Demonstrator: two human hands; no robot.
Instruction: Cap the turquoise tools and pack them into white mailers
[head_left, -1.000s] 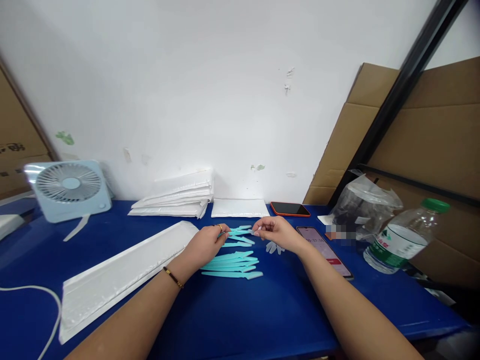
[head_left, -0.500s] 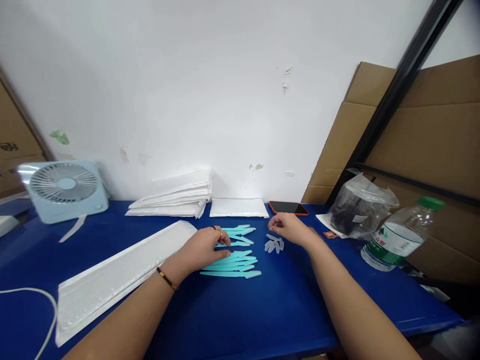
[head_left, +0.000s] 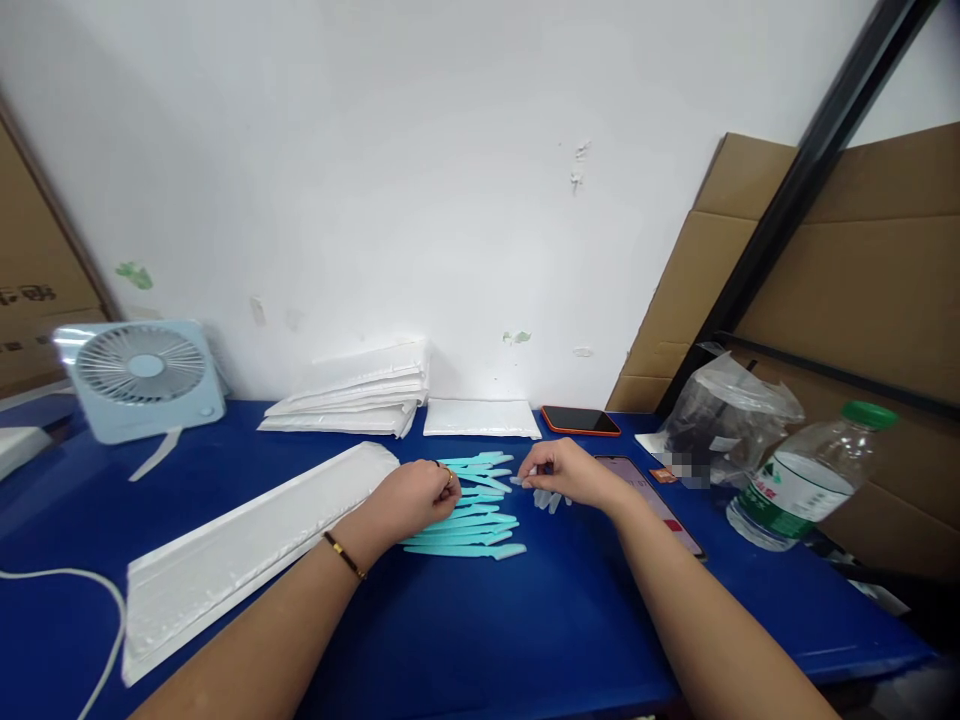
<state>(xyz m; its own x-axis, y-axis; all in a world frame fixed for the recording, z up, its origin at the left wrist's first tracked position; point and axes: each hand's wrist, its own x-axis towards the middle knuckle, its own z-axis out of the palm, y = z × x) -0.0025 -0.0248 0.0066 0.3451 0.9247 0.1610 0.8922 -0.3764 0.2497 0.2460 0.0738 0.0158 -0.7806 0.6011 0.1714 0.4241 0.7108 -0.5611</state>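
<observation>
Several turquoise eyebrow razors [head_left: 466, 551] lie side by side on the blue table, blade ends to the right. My left hand [head_left: 416, 500] is over their handle ends, thumb and fingers pinched together on one razor; the grip itself is partly hidden. To the right, my right hand [head_left: 564, 468] pinches a small translucent blade cap [head_left: 516, 481] at its fingertips, close to the razor blades. More translucent caps [head_left: 551, 500] lie in a small group under that hand, partly covered by it.
A long white padded mailer [head_left: 255, 560] lies left, with stacked mailers [head_left: 345, 395] and a single one [head_left: 481, 419] by the wall. Around them are a fan [head_left: 146, 380], an orange-edged phone [head_left: 581, 420], a lit phone [head_left: 660, 510], a plastic bag [head_left: 731, 415] and a bottle [head_left: 806, 480].
My right hand has moved down and left over the caps, and a cap now shows at its fingertips. My left fingers have closed together. The lit phone has come into fuller view.
</observation>
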